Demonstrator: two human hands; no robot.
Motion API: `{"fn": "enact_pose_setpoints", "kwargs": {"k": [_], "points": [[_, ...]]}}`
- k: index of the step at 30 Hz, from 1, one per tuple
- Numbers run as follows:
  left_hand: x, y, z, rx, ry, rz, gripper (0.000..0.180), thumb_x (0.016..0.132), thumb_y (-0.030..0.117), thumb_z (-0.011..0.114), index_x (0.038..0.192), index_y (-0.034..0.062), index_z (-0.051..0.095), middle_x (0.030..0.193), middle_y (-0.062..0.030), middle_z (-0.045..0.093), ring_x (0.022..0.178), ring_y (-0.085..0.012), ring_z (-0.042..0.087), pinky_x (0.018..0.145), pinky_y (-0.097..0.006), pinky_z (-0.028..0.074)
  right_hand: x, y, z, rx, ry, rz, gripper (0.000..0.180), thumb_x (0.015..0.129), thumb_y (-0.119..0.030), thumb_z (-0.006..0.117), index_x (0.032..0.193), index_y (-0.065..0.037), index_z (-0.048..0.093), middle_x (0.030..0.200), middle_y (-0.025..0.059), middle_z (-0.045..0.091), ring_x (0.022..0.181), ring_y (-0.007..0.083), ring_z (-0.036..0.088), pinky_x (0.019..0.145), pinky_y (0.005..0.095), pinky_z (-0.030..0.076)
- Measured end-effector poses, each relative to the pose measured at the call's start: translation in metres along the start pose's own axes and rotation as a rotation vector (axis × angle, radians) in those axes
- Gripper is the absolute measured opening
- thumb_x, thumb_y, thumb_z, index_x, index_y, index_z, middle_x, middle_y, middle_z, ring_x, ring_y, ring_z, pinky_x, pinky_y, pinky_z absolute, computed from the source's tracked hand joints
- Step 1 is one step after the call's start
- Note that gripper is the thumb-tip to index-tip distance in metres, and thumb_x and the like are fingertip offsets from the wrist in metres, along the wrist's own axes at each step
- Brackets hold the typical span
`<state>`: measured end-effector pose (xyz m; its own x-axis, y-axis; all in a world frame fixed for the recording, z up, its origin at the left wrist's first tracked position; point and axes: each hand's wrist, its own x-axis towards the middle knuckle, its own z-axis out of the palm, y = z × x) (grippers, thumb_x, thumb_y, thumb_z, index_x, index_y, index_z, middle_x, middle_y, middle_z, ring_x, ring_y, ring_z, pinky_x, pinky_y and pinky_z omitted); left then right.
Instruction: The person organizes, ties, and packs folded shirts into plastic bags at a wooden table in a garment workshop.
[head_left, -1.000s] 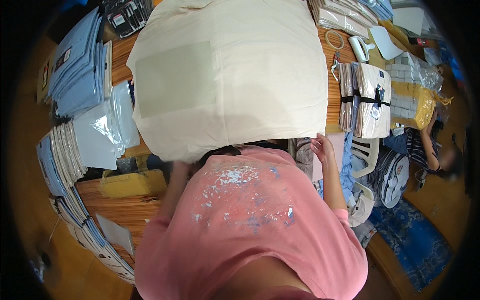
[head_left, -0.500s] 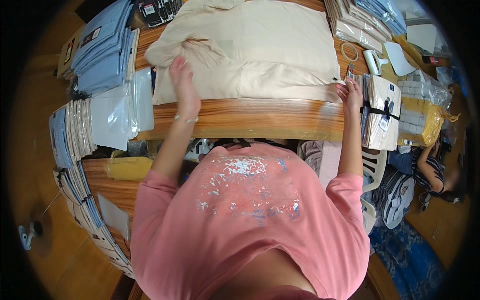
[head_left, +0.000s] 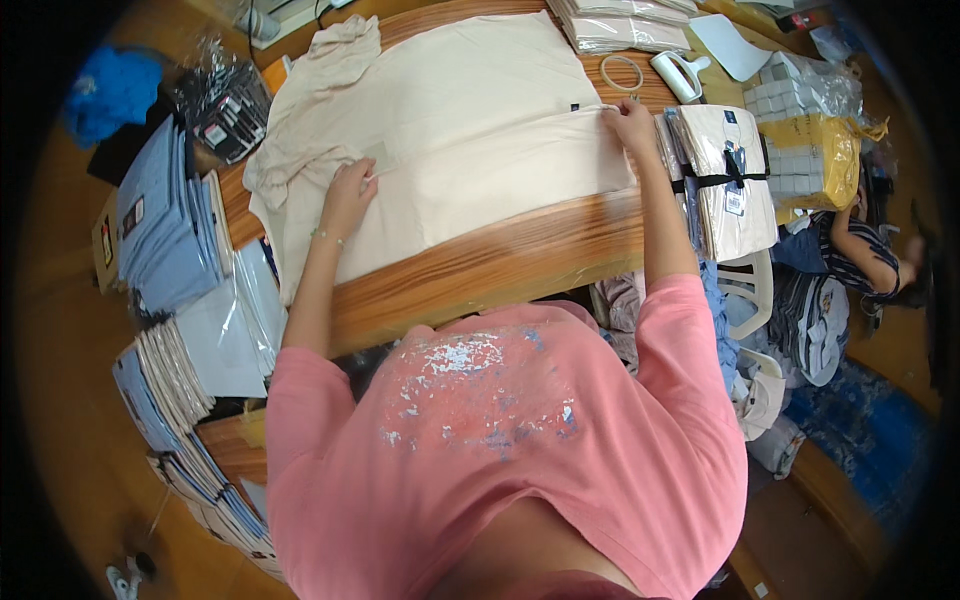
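A cream shirt [head_left: 470, 110] lies spread across the wooden table, its near side folded over in a long strip. Bunched sleeve cloth is heaped at its left end. My left hand [head_left: 346, 200] is closed in a pinch on the shirt, by the inner edge of that fold. At the right end, the fingers of my right hand [head_left: 632, 124] are pinched on the corner of the folded strip. A small dark label [head_left: 575, 107] shows on the shirt's edge a little left of that hand.
Right of the shirt stands a tied stack of packed garments [head_left: 728, 175], with a white lint roller [head_left: 682, 76] and a tape ring [head_left: 621, 73] beyond. Blue folded garments [head_left: 165, 225] and clear bags [head_left: 225, 335] crowd the left. Another person [head_left: 860, 250] is at far right.
My left hand has come down from above the shirt and taken hold of its cloth. The near side now lies flatter as a folded strip. The whole view has tilted.
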<state>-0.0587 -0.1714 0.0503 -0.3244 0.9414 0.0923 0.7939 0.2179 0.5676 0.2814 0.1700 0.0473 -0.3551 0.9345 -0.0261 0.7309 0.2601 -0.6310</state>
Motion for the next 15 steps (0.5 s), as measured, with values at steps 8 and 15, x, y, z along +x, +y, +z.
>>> {"fn": "enact_pose_setpoints", "kwargs": {"k": [8, 15], "points": [[-0.002, -0.017, 0.021, -0.113, 0.145, 0.022, 0.029, 0.080, 0.007, 0.055, 0.108, 0.0007, 0.056, 0.104, -0.0139, 0.056, 0.103, -0.0255, 0.051, 0.098, -0.038, 0.035, -0.044, -0.021, 0.035, -0.311, 0.278, -0.276, 0.042, 0.077, -0.019, 0.062, 0.116, -0.009, 0.050, 0.118, 0.0164, 0.048, 0.113, 0.0320, 0.043, 0.092, 0.0447, 0.034], [-0.020, -0.017, 0.025, 0.051, 0.040, 0.141, 0.032, 0.081, 0.004, 0.053, 0.113, 0.0037, 0.056, 0.125, -0.0104, 0.049, 0.124, -0.0242, 0.040, 0.105, -0.042, 0.026, -0.106, 0.012, 0.035, -0.444, -0.114, -0.474, 0.056, 0.089, -0.033, 0.047, 0.138, -0.012, 0.029, 0.144, 0.0133, 0.025, 0.134, 0.0278, 0.020, 0.107, 0.0507, 0.013]]}}
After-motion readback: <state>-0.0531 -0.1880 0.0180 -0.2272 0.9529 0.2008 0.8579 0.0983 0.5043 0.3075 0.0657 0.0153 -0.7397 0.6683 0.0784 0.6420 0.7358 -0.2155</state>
